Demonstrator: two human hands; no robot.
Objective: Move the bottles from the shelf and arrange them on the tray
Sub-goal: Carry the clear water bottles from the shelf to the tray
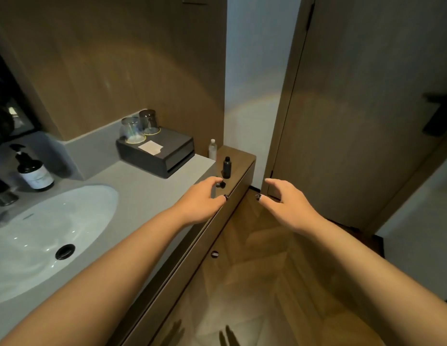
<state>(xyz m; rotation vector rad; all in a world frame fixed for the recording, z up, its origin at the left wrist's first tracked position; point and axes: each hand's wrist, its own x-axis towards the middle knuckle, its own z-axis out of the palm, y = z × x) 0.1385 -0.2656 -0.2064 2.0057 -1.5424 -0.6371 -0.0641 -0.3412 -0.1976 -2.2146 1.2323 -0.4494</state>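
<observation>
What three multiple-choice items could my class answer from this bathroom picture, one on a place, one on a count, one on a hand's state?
1. Where does the small upright black bottle stand?
A. in the sink
B. on the wooden ledge beside the grey counter
C. on the dark tray

2. How many upturned glasses sit on the dark tray?
A. two
B. four
C. none

3. How is the right hand?
A. gripping the clear bottle
B. pressing flat on the door
C. open in the air, holding nothing

Answers:
1 B: it stands on the brown ledge, past the counter's edge.
2 A: one clear glass and one darker glass stand side by side.
3 C: its fingers are spread and touch nothing.
</observation>
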